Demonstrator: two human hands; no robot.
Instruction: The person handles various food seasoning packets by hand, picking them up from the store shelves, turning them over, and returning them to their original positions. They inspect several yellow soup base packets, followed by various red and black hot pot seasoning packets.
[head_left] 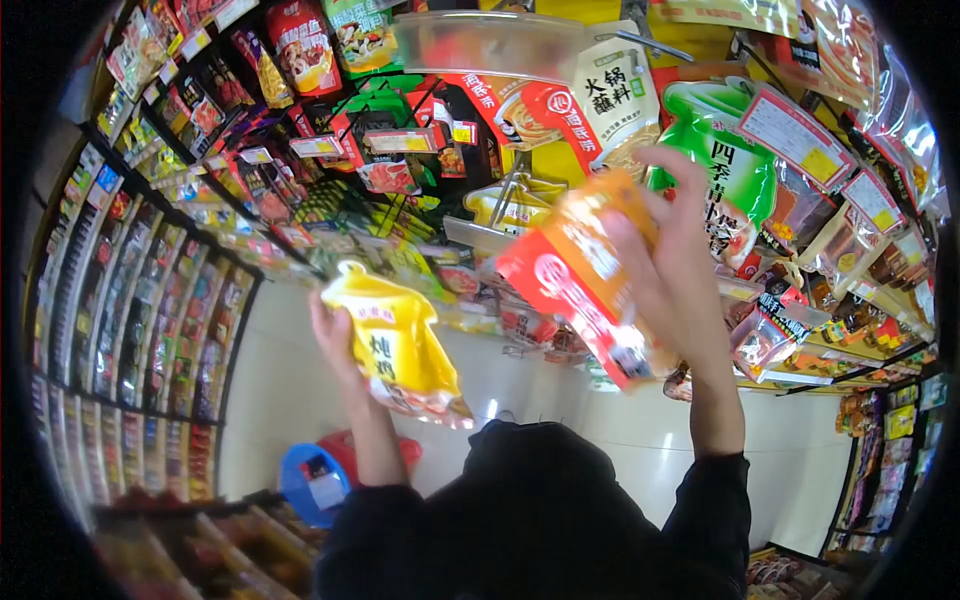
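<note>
My left hand (338,345) is closed on the edge of a yellow seasoning pouch (402,345), held upright over the aisle floor with its printed front in view. On the other side, my right hand (668,265) grips an orange and red seasoning packet (560,285), tilted and smeared by motion. That packet is just in front of the hanging shelf. Close behind my right hand hang a green pouch (725,165) and a white and red hot pot dip packet (615,95). Yellow pouches (515,205) hang on a metal hook left of the orange packet.
Shelves of packets with price tags (795,135) fill the front. A clear plastic shelf strip (490,45) juts out at the top. Another shelf rack (130,300) runs along the left. A blue bucket (312,485) and a red container (345,450) stand on the pale floor (285,370).
</note>
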